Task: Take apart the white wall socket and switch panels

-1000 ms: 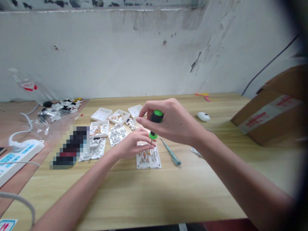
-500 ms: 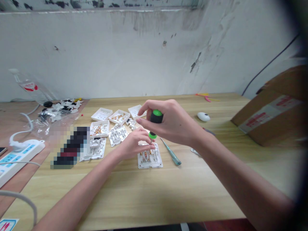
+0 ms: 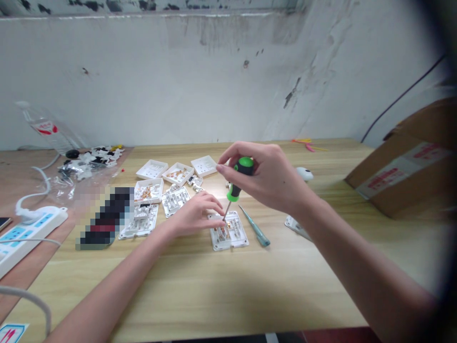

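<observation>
A white wall socket plate [image 3: 236, 233], its inner side up with brass-coloured parts showing, lies on the wooden table. My left hand [image 3: 194, 214] holds it at its upper left, thumb and fingertips bent close to the brass parts. My right hand [image 3: 269, 178] is closed around a black and green screwdriver [image 3: 233, 190]. The screwdriver leans to the right, its tip down at the plate beside my left fingertips; exact contact at the tip cannot be made out. Just right of the plate lies a thin teal screwdriver [image 3: 255, 227].
Several white socket housings [image 3: 148, 190] and plates [image 3: 174, 200] lie left of my hands. A power strip [image 3: 34, 233], a plastic bottle [image 3: 48, 128] and a bag of small parts [image 3: 85, 162] are farther left. A cardboard box [image 3: 400, 176] stands at right.
My right hand has moved right, tilting the screwdriver from nearly upright to leaning right. The socket plate has shifted slightly right and turned a little. My left hand stays by it.
</observation>
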### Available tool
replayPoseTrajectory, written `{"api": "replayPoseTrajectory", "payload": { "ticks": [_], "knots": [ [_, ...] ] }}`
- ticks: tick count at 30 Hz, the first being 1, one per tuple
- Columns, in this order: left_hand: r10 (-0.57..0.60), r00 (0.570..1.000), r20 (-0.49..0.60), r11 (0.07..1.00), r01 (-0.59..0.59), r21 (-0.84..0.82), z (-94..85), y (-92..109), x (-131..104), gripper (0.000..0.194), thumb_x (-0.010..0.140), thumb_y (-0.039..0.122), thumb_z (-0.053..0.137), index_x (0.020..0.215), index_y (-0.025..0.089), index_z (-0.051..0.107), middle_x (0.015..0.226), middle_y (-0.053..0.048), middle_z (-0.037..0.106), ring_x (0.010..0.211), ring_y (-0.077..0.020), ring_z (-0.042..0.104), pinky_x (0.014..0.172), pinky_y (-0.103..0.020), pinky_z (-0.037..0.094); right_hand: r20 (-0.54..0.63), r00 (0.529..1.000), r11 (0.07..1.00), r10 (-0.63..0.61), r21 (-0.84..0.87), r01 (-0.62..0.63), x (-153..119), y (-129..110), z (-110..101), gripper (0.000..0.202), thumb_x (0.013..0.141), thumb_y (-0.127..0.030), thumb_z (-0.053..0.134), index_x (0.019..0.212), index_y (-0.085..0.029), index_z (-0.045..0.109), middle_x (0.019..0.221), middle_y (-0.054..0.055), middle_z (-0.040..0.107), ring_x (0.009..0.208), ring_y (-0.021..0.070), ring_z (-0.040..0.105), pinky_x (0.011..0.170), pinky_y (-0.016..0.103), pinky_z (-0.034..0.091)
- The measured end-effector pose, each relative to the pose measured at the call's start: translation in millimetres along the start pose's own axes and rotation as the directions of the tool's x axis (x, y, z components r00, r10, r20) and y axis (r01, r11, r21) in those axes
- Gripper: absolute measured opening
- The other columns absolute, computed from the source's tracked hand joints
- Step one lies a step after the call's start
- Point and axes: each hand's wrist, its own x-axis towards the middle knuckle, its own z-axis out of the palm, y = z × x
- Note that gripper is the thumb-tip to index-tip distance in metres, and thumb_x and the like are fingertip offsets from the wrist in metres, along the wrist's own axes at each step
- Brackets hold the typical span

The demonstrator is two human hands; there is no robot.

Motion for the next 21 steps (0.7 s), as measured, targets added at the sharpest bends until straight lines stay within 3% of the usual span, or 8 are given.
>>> {"api": "replayPoseTrajectory", "payload": {
  "ticks": [15, 18, 21],
  "knots": [
    [-0.037, 0.999, 0.007, 0.985, 0.036, 0.169, 3.0, -14.5, -3.3, 0.018, 0.086, 0.035, 0.063, 0.078, 0.022, 0.072, 0.078, -0.003, 0.068, 0.078, -0.0168, 0.057, 0.074, -0.032, 0.043, -0.2, 0.971, 0.992, 0.127, 0.03, -0.124, -9.8, 17.3, -15.6, 0.019, 0.083, -0.039, 0.061, 0.078, -0.022, 0.065, 0.066, 0.002, 0.061, 0.056, 0.013, 0.051, 0.047, 0.028, 0.036],
    [-0.073, 0.994, -0.084, 0.967, 0.092, 0.239, -9.2, -23.3, 3.3, 0.017, 0.087, 0.033, 0.062, 0.081, 0.022, 0.073, 0.077, -0.003, 0.067, 0.076, -0.0171, 0.057, 0.075, -0.033, 0.042, -0.294, 0.941, 0.986, 0.169, 0.062, -0.158, -12.3, 25.8, -21.8, 0.019, 0.081, -0.04, 0.064, 0.078, -0.022, 0.065, 0.065, 0.002, 0.061, 0.051, 0.0124, 0.05, 0.044, 0.028, 0.037],
    [-0.153, 0.956, -0.249, 0.924, 0.228, 0.306, -26.8, -42.6, 24.9, 0.019, 0.087, 0.034, 0.06, 0.083, 0.021, 0.073, 0.08, -0.004, 0.068, 0.077, -0.0184, 0.058, 0.075, -0.033, 0.041, -0.363, 0.894, 0.964, 0.263, 0.142, -0.226, -16.6, 37.0, -22.9, 0.022, 0.078, -0.043, 0.067, 0.077, -0.021, 0.065, 0.062, 0.002, 0.061, 0.045, 0.0116, 0.048, 0.039, 0.027, 0.034]
  ]
}}
